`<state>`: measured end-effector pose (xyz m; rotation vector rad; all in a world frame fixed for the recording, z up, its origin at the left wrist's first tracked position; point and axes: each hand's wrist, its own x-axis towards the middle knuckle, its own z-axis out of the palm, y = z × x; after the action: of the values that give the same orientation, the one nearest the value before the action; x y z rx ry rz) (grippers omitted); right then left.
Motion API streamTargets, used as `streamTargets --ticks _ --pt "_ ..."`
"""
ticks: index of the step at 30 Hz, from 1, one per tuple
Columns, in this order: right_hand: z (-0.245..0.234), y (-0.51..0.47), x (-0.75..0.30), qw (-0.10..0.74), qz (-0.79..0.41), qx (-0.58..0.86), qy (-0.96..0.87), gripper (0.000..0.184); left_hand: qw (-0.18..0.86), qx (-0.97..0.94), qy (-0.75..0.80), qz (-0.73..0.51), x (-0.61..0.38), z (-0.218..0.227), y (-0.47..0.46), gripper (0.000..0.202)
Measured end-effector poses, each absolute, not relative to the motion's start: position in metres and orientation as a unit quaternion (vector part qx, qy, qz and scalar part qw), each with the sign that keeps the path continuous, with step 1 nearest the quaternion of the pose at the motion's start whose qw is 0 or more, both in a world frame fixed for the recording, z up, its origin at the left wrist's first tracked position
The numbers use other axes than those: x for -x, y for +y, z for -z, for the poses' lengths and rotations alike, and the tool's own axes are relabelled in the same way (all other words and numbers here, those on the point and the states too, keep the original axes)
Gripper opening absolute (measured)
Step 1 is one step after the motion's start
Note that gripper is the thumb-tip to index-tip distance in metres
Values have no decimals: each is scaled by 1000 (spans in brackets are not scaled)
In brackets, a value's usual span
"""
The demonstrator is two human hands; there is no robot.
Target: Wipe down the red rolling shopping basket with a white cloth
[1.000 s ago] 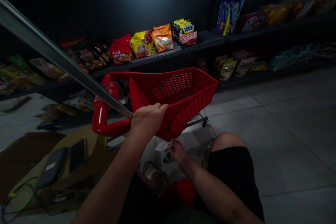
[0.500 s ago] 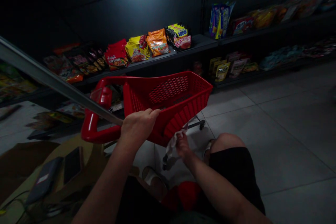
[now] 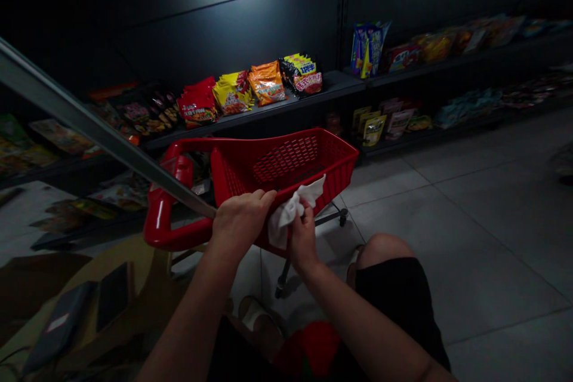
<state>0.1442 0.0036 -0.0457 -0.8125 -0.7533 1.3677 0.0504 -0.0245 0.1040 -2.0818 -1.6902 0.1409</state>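
A red plastic shopping trolley basket (image 3: 286, 158) with a mesh wall and a looped handle (image 3: 161, 215) stands right in front of me on thin legs. My left hand (image 3: 242, 221) is shut around its near rim. My right hand (image 3: 303, 240) pinches a crumpled white cloth (image 3: 289, 212), which is pressed against the basket's near outer wall. The cloth hides part of that wall. The two hands are close together but not touching.
A long grey metal bar (image 3: 89, 131) slants across the left of the view. Dark shelves (image 3: 268, 113) hold snack packets. Flattened cardboard (image 3: 120, 268) with dark flat objects lies low on the left. Grey floor tiles (image 3: 465, 233) spread to the right.
My right hand has risen from below the basket, bringing the white cloth onto its near wall. The view has shifted slightly, and the left hand still holds the rim.
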Motion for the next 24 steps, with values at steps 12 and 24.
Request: streamTargets --ticks 12,24 --pt "30 54 -184 662 -684 272 -141 49 228 751 -617 -54 -43 -99 -21 35" --pt "18 -26 -128 543 -784 200 -223 57 228 743 -628 -42 -42 -100 -18 31"
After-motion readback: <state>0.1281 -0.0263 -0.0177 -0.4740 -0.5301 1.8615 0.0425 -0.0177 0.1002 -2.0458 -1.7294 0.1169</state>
